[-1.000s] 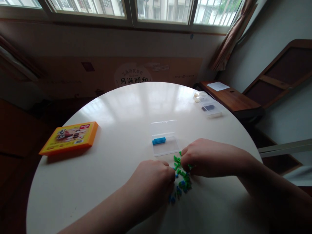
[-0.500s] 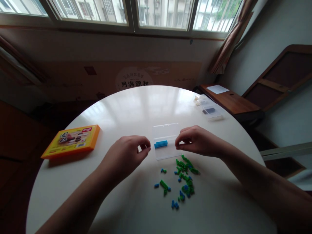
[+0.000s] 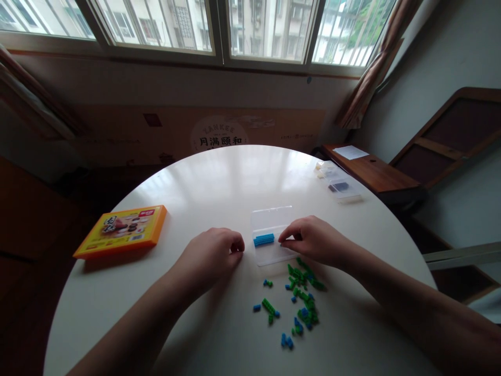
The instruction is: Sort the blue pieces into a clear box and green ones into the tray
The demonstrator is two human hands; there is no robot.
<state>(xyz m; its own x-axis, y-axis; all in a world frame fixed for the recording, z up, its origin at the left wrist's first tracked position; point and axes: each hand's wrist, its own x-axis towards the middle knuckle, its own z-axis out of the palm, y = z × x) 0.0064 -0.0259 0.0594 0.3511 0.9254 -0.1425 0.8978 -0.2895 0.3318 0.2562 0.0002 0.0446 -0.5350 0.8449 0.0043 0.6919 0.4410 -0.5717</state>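
Note:
A shallow clear plastic box lies with its lid folded back on the table, and a row of joined blue bricks sits inside at its left. Over the box's right part is my right hand, thumb and forefinger pinched together near the blue row; a tiny bluish speck shows at the fingertips, too small to name. My left hand rests by the box's left side with fingers curled against the thumb; whatever they may hold is hidden. Loose green and blue bricks are scattered in front of the box.
An orange and yellow game box lies on the left of the round white table. Towards the back right is another clear case with dark pieces. A wooden desk with a paper stands beyond the table's right edge.
My right hand has shifted left, its fingertips closer to the blue row. My left hand's fingers have curled in more and sit lower. The whole view has tilted slightly.

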